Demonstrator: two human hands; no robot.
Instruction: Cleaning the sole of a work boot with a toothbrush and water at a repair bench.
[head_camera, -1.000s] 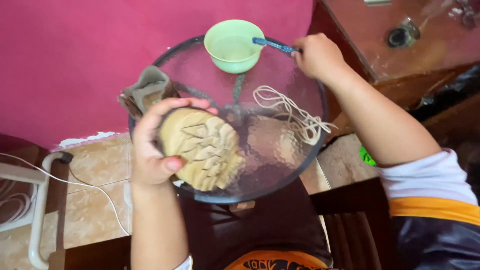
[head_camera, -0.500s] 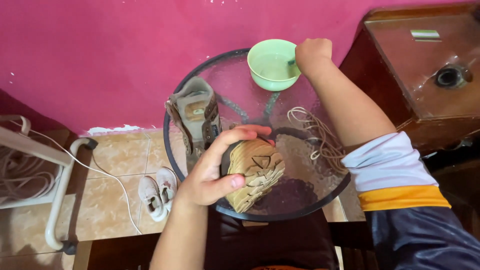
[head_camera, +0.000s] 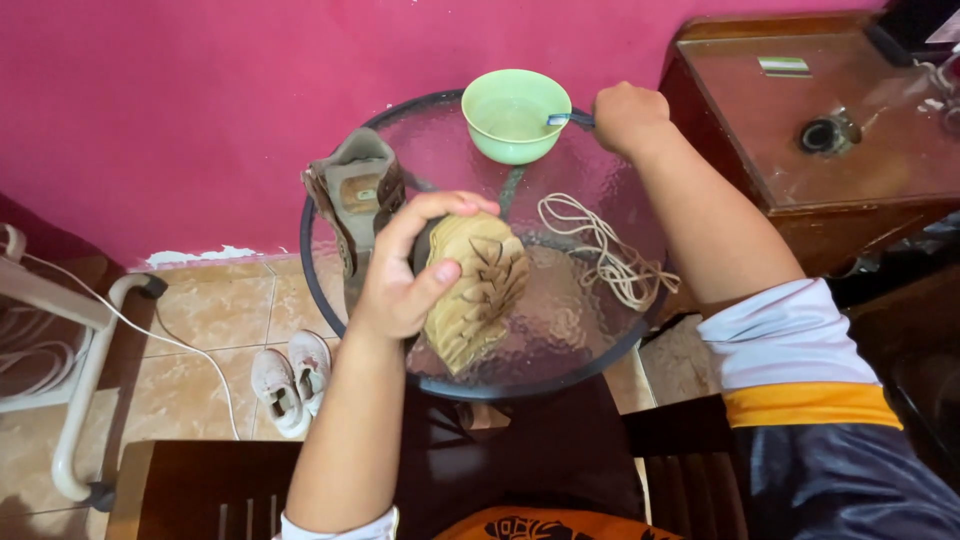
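Fingers (head_camera: 440, 215) clasping boot (head_camera: 475, 290), laces (head_camera: 600, 250) beside, green bowl (head_camera: 515, 115) beyond

Magenta wall (head_camera: 180, 110) standing behind; beige tiled floor (head_camera: 200, 320) showing below (paint flaking along the base); dark wooden cabinet (head_camera: 830, 130) sitting at right; white tubular frame (head_camera: 85, 370) leaning at left.

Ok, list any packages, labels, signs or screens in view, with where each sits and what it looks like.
Label inside the upright boot: small pale patch with a green mark, on the tongue lining, left side of the glass table.
Plate on the wooden cabinet: small silvery rectangle, near its back edge.
No packages, signs or screens.
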